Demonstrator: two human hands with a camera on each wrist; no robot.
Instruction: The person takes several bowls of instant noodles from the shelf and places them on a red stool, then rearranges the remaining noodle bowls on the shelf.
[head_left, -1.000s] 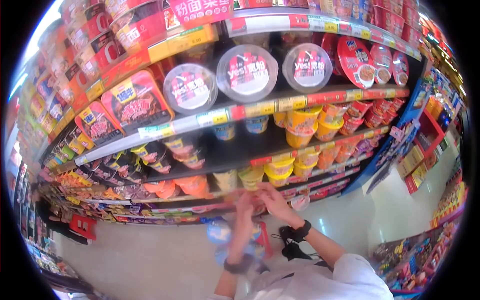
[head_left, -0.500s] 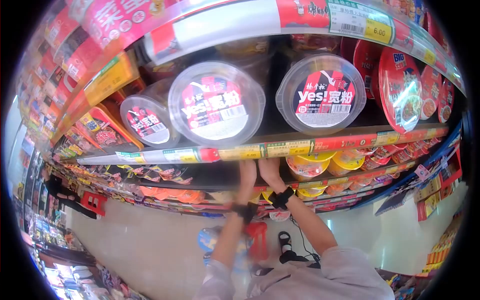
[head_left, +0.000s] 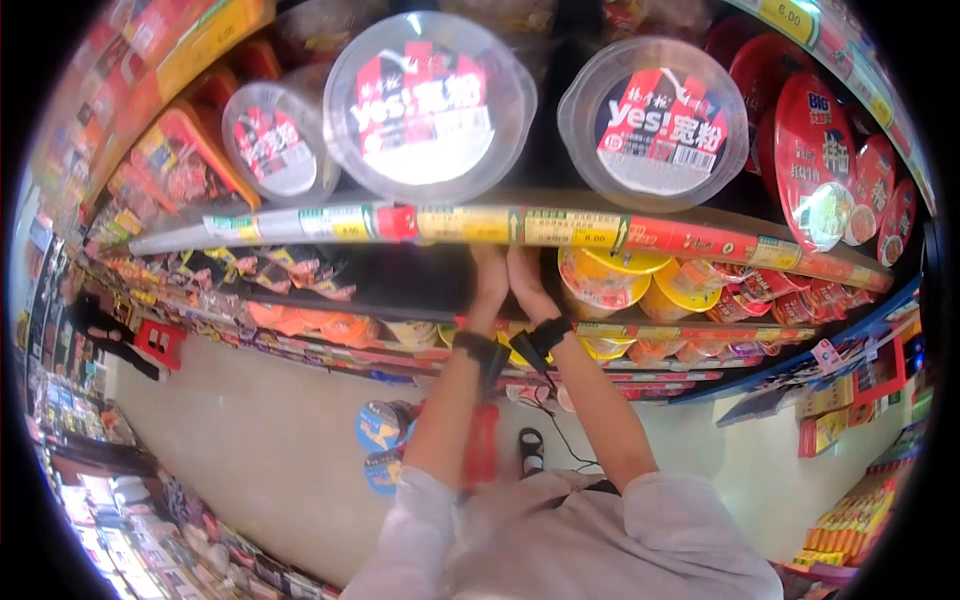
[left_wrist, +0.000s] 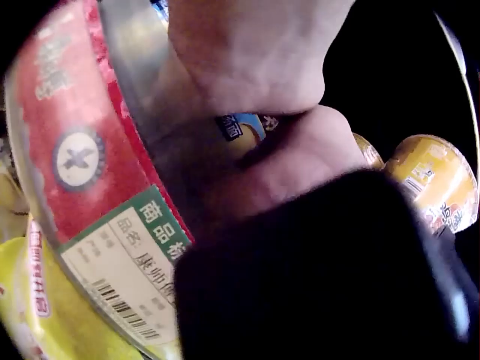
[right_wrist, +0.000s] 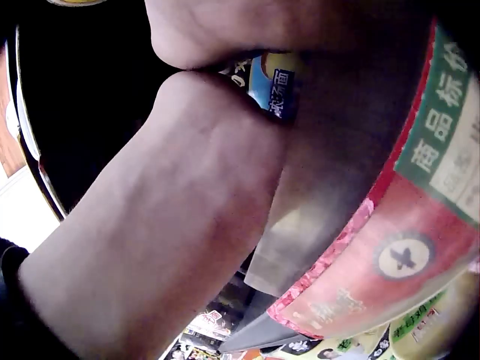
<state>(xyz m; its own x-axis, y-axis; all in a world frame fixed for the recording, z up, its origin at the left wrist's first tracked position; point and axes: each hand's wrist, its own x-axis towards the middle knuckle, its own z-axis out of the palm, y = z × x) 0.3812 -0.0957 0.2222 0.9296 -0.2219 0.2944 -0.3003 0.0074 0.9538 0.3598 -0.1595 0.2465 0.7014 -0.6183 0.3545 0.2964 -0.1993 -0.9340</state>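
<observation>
Both hands reach side by side under the shelf edge, into the shelf space below it. The left hand (head_left: 489,275) and the right hand (head_left: 526,279) are close together, their fingers hidden by the shelf lip and its price strip (head_left: 470,226). Between the hands shows part of a blue-and-cream noodle cup (left_wrist: 244,126), its label (right_wrist: 281,91) partly covered; I cannot tell whether the fingers grip it. To the right of the right hand sit yellow-lidded noodle cups (head_left: 603,280) on the same shelf.
Clear-lidded tubs (head_left: 425,110) and red noodle bowls (head_left: 808,160) line the shelf above the hands. Orange-topped cups (head_left: 315,324) fill a lower shelf. On the floor are blue-lidded tubs (head_left: 380,427) and a red stool-like object (head_left: 481,440). A cable (head_left: 557,425) hangs from the right wrist.
The hands were in front of the lower shelf, fingers together; they have gone forward under the shelf edge. The head view has moved closer to the shelves.
</observation>
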